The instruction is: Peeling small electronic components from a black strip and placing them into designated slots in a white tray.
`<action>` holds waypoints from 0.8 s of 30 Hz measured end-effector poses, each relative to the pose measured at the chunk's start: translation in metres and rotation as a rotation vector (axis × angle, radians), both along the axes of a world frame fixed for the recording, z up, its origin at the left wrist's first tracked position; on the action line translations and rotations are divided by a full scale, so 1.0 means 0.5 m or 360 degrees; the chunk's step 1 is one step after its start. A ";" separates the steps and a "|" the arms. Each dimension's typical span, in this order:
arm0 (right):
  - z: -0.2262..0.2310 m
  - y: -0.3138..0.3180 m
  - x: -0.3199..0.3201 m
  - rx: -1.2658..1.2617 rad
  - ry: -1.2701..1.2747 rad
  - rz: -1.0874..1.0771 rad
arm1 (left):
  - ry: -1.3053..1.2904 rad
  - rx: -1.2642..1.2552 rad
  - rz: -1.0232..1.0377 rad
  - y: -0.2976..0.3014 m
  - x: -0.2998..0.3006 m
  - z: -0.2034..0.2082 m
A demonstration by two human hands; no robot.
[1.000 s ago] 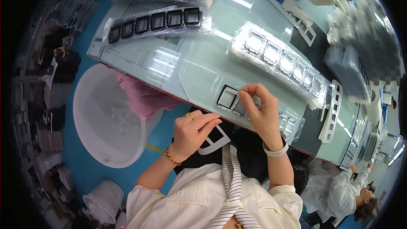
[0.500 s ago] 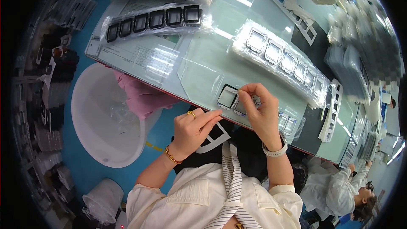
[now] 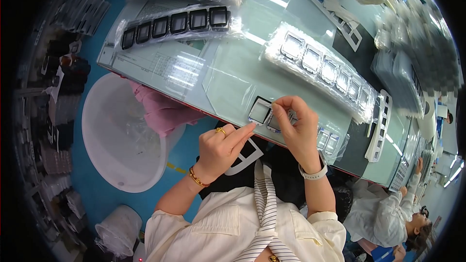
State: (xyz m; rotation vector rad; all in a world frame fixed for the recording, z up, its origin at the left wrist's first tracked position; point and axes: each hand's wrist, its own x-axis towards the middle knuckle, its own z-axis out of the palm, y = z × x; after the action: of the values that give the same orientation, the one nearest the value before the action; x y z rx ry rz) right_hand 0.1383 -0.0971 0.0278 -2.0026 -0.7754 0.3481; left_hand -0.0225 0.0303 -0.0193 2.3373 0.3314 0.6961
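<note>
At the front edge of the glass-topped table, a small rectangular frame with a black border and pale centre (image 3: 260, 111) lies flat. My right hand (image 3: 302, 128) is over its right side, thumb and index finger pinched together at the upper right corner. Whatever sits between those fingertips is too small to make out. Partly under that hand lies a second frame (image 3: 274, 123). My left hand (image 3: 221, 149) has its fingers drawn together, the index fingertip at the first frame's lower edge. What its fingers hold, if anything, is hidden.
Trays of silver frames (image 3: 330, 70) and black frames (image 3: 177, 22) lie beyond my hands. Two small frames (image 3: 327, 141) rest right of my right hand. A white tub (image 3: 124, 136) with a pink cloth (image 3: 162, 109) stands left. A co-worker (image 3: 383, 218) sits at right.
My left hand has shifted slightly toward the frame's lower edge. My right hand keeps its pinch at nearly the same spot. The co-worker's arm at right has moved.
</note>
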 end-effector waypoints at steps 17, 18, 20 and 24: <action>0.001 -0.004 0.000 0.0054 -0.0017 -0.0001 | 0.0052 0.0070 -0.0084 -0.015 0.007 0.009; 0.001 -0.003 0.000 0.0054 0.0000 0.0005 | 0.0067 0.0072 -0.0082 -0.015 0.008 0.010; 0.006 -0.004 0.001 0.0036 -0.0082 0.0042 | 0.0083 0.0073 -0.0080 -0.015 0.010 0.011; -0.004 -0.003 0.014 0.0050 -0.0520 0.0176 | 0.0072 0.0001 -0.0086 -0.016 0.016 0.014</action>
State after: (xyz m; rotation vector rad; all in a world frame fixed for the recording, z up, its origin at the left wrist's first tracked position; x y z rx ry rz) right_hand 0.1453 -0.0986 0.0258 -2.0169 -1.0908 0.0694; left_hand -0.0146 0.0224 -0.0124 2.3566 0.2866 0.6181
